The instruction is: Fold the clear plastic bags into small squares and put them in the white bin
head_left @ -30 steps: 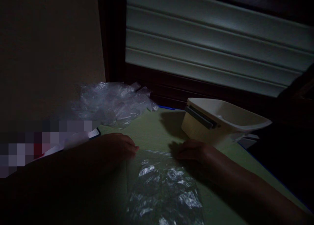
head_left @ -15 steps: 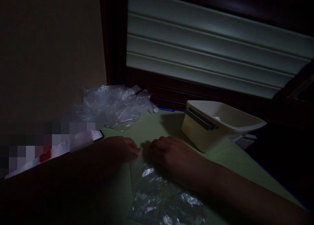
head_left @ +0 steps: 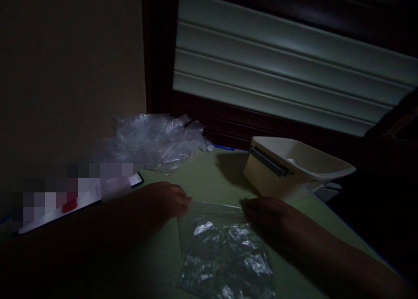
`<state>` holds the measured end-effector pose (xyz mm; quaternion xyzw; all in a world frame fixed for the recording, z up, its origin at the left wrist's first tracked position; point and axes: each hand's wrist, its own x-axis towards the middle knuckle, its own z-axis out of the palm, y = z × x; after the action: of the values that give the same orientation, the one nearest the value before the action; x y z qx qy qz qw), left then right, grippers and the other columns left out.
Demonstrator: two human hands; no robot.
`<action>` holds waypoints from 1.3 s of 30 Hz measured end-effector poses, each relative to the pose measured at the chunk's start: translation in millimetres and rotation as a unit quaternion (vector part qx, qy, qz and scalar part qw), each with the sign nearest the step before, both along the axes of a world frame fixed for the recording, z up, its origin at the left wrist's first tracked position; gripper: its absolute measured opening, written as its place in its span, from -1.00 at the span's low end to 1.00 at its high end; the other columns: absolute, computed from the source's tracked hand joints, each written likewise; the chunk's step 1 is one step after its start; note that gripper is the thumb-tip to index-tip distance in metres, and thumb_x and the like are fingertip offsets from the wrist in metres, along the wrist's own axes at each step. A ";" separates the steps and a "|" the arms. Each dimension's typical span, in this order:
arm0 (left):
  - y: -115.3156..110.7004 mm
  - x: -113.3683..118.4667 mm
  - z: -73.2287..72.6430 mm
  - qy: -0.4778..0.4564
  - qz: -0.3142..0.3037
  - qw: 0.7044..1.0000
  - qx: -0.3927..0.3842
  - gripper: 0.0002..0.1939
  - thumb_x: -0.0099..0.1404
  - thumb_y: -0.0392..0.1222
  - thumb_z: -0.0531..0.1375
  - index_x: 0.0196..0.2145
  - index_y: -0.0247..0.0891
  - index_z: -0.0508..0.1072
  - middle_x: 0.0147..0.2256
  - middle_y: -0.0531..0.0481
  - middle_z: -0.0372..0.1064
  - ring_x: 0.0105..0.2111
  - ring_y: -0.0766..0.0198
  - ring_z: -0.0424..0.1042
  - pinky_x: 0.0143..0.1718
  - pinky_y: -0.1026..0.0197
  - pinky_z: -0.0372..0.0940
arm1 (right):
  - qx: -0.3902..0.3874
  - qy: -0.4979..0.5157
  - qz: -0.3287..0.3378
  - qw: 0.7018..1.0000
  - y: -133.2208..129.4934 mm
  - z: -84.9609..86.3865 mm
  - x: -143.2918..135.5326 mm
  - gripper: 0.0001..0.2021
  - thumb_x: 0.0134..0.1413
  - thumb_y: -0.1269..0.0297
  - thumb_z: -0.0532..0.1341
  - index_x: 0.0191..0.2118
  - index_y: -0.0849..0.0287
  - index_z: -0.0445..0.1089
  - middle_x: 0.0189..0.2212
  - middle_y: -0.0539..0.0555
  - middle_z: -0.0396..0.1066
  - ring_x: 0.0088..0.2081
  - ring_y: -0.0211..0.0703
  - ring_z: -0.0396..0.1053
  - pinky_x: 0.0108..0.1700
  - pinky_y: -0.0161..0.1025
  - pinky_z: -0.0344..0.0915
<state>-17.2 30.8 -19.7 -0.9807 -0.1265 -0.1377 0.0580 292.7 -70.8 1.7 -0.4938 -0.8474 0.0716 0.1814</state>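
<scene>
A clear plastic bag (head_left: 225, 255) lies flat on the pale green table, its far edge between my two hands. My left hand (head_left: 170, 201) is closed at the bag's far left corner, thumb and fingers pressed together on it. At the far right corner rests my right hand (head_left: 269, 209), back up, with its fingertips by the bag's edge; in the dim light its grip is too dark to make out.
A heap of crumpled clear bags (head_left: 156, 140) sits at the back left. A cream plastic container (head_left: 277, 173) with a grey clip stands at the right, near the table's edge. A phone-like device (head_left: 88, 201) lies at the left. Behind is a slatted panel (head_left: 277, 64).
My right hand has moved right, away from my left hand, along the bag's far edge, which is now uncovered. My left hand has hardly moved. The view has shifted slightly.
</scene>
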 end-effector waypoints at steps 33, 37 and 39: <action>-28.4 20.7 23.7 -0.188 0.190 0.904 -0.334 -0.82 0.16 -0.18 0.13 -0.44 -0.32 0.48 -0.43 -0.01 0.46 -0.40 0.27 0.42 -0.33 0.28 0.25 | 0.022 0.164 -0.144 0.976 12.3 -2.9 -30.2 -0.86 0.23 0.20 -0.03 -0.30 0.13 0.13 -0.48 0.06 0.30 -0.53 -0.21 0.26 -0.56 -0.28 0.15; -25.9 19.9 22.5 -0.201 0.183 0.900 -0.340 -0.82 0.18 -0.18 0.11 -0.45 -0.30 0.46 -0.46 0.04 0.46 -0.43 0.30 0.42 -0.36 0.30 0.25 | -0.066 0.293 -0.132 0.945 14.4 -0.5 -28.0 -0.76 0.22 0.06 0.02 -0.19 0.13 0.18 -0.41 0.08 0.34 -0.46 -0.20 0.31 -0.52 -0.30 0.24; -24.5 19.2 22.5 -0.206 0.178 0.903 -0.332 -0.81 0.18 -0.17 0.10 -0.45 -0.29 0.46 -0.48 0.05 0.46 -0.45 0.31 0.42 -0.38 0.32 0.25 | -0.141 0.344 -0.105 0.922 17.1 0.1 -24.2 -0.71 0.16 0.06 0.11 -0.11 0.14 0.18 -0.36 0.10 0.39 -0.37 -0.15 0.37 -0.43 -0.26 0.32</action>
<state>2.0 6.3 2.7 -0.8543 -0.3462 -0.2737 -0.2747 268.5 -53.7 1.8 -0.5451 -0.6571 0.3368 0.3970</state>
